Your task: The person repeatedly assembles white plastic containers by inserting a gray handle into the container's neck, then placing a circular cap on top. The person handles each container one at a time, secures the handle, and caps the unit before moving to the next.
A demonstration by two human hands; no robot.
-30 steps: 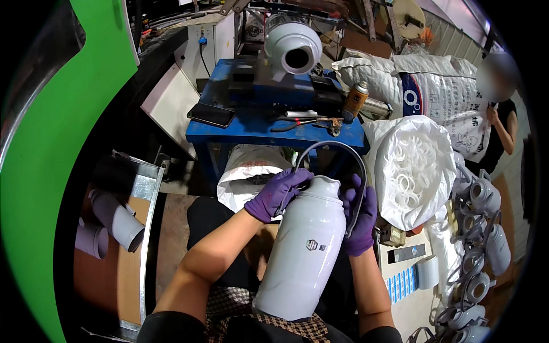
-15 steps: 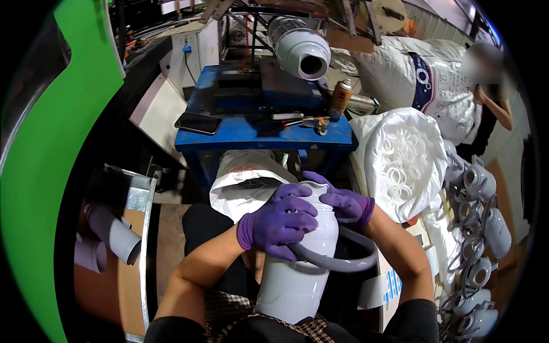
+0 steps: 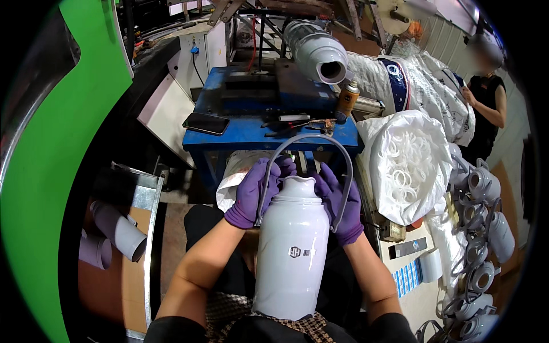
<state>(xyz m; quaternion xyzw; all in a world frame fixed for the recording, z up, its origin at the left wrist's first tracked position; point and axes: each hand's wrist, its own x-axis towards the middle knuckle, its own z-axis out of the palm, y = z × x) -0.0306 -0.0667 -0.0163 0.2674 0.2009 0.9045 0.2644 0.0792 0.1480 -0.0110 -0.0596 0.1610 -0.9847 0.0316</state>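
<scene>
A light grey flask body (image 3: 293, 257), shaped like a vacuum jug, stands between my thighs, its spouted collar (image 3: 298, 187) on top. Its darker grey carrying handle (image 3: 311, 137) arches above the collar. My left hand (image 3: 251, 191), in a purple glove, lies at the left side of the neck against the handle's left leg, fingers stretched forward. On the opposite side my right hand (image 3: 341, 207), also gloved, rests along the handle's right leg with its fingers apart. Neither hand appears wrapped round anything; parts of the fingers are hidden behind the collar and handle.
Ahead, a blue workbench (image 3: 263, 127) carries a phone (image 3: 206, 123), a spray can (image 3: 347, 102) and another flask (image 3: 320, 54). White rings (image 3: 403, 166) fill a sack at right, beside several grey flask tops (image 3: 483, 274). Grey cylinders (image 3: 118, 231) lie left. Another person (image 3: 486, 108) stands back right.
The handle has swung from lying across the flask's front right to arching above the collar. My hands have moved from atop the collar to either side of it. The flask has turned.
</scene>
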